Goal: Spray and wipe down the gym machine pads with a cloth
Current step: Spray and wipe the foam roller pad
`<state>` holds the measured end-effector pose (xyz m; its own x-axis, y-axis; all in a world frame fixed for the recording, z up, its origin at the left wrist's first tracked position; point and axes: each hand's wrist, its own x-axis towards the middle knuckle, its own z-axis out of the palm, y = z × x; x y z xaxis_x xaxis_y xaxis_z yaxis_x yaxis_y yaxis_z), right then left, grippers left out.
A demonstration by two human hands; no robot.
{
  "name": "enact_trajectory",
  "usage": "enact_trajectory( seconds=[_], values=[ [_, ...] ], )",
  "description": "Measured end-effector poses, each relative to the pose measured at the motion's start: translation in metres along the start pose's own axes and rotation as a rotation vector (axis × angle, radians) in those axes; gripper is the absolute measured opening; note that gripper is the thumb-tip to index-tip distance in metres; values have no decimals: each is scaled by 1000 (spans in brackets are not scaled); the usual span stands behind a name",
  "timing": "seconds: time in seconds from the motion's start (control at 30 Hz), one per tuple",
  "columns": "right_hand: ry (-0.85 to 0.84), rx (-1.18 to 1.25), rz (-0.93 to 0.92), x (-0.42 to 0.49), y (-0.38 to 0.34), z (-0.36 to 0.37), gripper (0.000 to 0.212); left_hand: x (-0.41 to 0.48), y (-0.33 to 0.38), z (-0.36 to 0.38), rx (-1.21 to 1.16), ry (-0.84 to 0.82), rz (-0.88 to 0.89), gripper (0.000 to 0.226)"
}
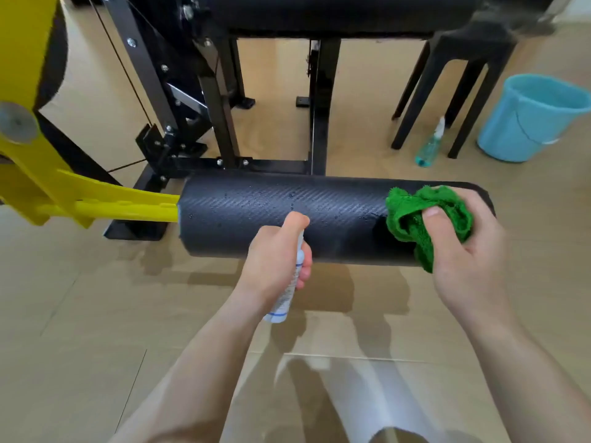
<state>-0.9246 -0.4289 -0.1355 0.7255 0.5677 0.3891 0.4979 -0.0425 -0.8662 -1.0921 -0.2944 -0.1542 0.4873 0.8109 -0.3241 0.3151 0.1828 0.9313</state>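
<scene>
Head view, the only one supplied. Count: two hands, two pads, two spray bottles, one cloth, one bucket, one stool.

The roller pad (271, 219) is a black cylinder lying level, carried at its left end on a yellow arm (121, 204) of the machine. Fine droplets speckle its upper surface. A second pad, the bench pad (319, 14), sits above on the black frame (220, 123), at the top edge of the picture.

The left hand (275, 254) grips a white spray bottle (283, 303): fingers curled round its body, forefinger bent over its top, which is close against the middle of the roller pad. The bottle's base slants down toward the person.

The right hand (473, 254) holds the green cloth (412, 219), bunched, with the thumb pressed into its folds and the other fingers wrapped behind it. The cloth rests on the right end of the roller pad, a loose corner hanging over the near side.

On the tiled floor (96, 298) beyond the roller stands a clear bluish spray bottle (430, 148), just beside the legs of a black stool (463, 75). A light blue bucket (531, 119) stands to the right of the stool.
</scene>
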Motion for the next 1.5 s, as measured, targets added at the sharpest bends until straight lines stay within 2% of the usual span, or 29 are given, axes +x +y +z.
enact_trajectory(
  seconds=[0.13,0.4,0.5,0.73,0.83,0.97,1.1,1.23,1.3,1.37,1.43,1.5],
  values=[
    [55,32,27,0,13,-34,11,-3,4,42,48,-76,19,66],
    [281,25,76,9,30,-79,9,-9,12,110,102,-219,16,60],
    [350,-5,76,10,35,-85,9,-11,14,124,107,-254,-4,65],
    [419,-70,42,7,41,-82,15,-15,10,126,124,-305,25,57],
    [397,-130,-33,10,53,-76,21,-17,9,116,102,-349,30,62],
    [175,-406,-58,6,79,-39,48,-21,8,84,39,-323,66,70],
    [139,-657,-88,-8,68,32,46,-24,3,39,-36,-204,143,72],
    [38,-689,-312,-20,35,100,42,-14,-3,-4,-182,-90,94,66],
    [-48,-734,-467,-15,40,94,40,-8,-6,-16,-207,-57,91,66],
    [-87,-814,-549,1,59,57,43,-4,-11,-20,-218,-27,82,66],
    [-17,-867,-481,14,80,13,47,-4,-16,-20,-199,-32,82,68],
    [94,-817,-300,20,90,-11,47,-4,-19,-19,-174,-54,101,70]
  ],
)
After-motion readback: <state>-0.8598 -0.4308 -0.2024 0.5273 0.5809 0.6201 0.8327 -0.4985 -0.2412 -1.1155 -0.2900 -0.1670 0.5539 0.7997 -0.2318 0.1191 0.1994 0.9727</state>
